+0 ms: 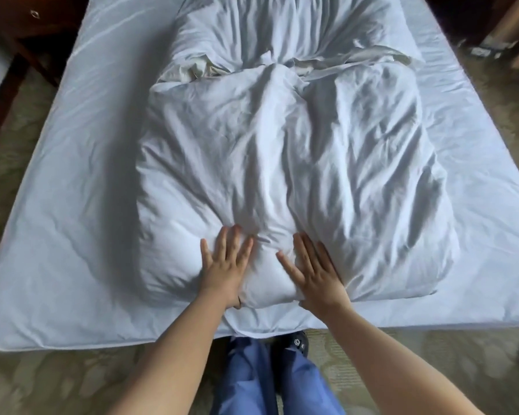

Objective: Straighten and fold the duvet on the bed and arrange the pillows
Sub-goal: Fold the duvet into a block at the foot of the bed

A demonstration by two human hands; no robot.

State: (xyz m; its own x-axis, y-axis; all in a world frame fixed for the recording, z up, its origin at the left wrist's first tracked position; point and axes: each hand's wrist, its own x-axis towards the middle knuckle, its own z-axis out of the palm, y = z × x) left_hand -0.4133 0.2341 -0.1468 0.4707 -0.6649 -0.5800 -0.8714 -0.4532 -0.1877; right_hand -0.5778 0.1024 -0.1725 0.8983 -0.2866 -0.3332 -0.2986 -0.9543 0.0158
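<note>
i've got the crumpled white fabric duvet [282,163] bunched into a thick folded mass in the middle of the white-sheeted bed [72,205], its near edge just short of the foot of the mattress. left hand [222,262] and right hand [315,268] are both flat on that near edge, fingers straight and spread, pressing down, gripping nothing.

handling, my read: soft, puffy and light for its bulk, no stiffness at all. it dents under my palms and will probably spring back. the cover looks smooth, so it may slide over the filling and over the sheet. pushing flat only smooths the top layer. to straighten or fold, i'd pinch through cover and filling together at the near corners or along the near hem, hands set wide apart, and lift rather than drag.

hard to make out: how many layers are stacked under my hands, and where the true corners lie; the folds hide them. a cream-coloured lining or inner fabric [201,68] shows at the far fold, can't tell what it is. the head of the bed is cut off at the top. no pillow i can clearly identify; the far heap may hide one.
</note>
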